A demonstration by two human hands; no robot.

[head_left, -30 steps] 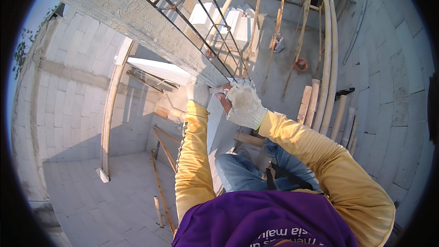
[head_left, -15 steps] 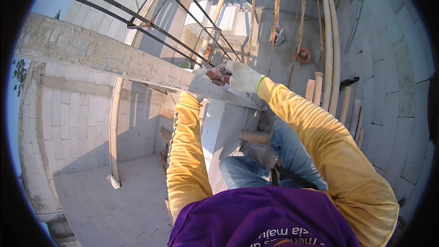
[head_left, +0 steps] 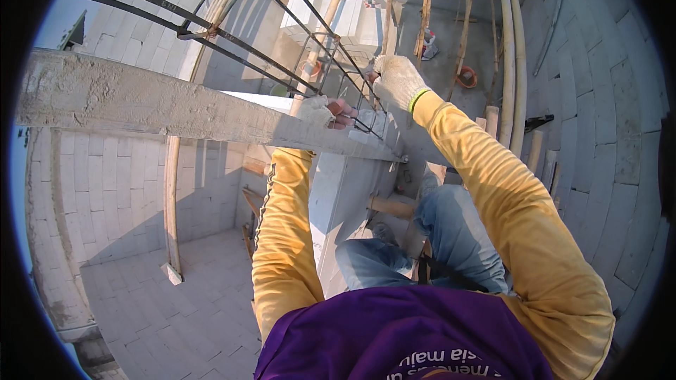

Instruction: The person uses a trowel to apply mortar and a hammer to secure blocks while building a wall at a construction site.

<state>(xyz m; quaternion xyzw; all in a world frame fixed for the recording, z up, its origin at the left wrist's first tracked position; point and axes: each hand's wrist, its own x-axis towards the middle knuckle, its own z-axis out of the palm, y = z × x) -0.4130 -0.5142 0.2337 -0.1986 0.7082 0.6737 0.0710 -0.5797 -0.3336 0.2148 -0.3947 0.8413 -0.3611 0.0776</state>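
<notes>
A rebar cage [head_left: 243,41] of dark bars and ties slants down from the upper left to the middle. Below it runs a cement-crusted board [head_left: 151,107]. My left hand [head_left: 331,112], in a whitish glove with bare fingertips, reaches over the board beside the lower bar ends. Its fingers are curled, with something reddish by them that I cannot make out. To the right of the cage, my right hand [head_left: 396,81] in a similar glove is raised, fingers closed in a pinch near a bar. Whatever it grips is hidden. Under the board stands a pale block wall [head_left: 331,186].
Stacked white blocks [head_left: 352,20] lie beyond the cage. Bamboo poles [head_left: 512,63] and upright wooden props [head_left: 461,35] stand on the right. An orange bucket [head_left: 466,77] sits on the floor below. My bent legs [head_left: 458,232] are beside the wall, near a cut log end [head_left: 392,207].
My hands were close together at the bar ends and are now apart. The right hand has moved up and to the right; the left stays by the board, slightly shifted.
</notes>
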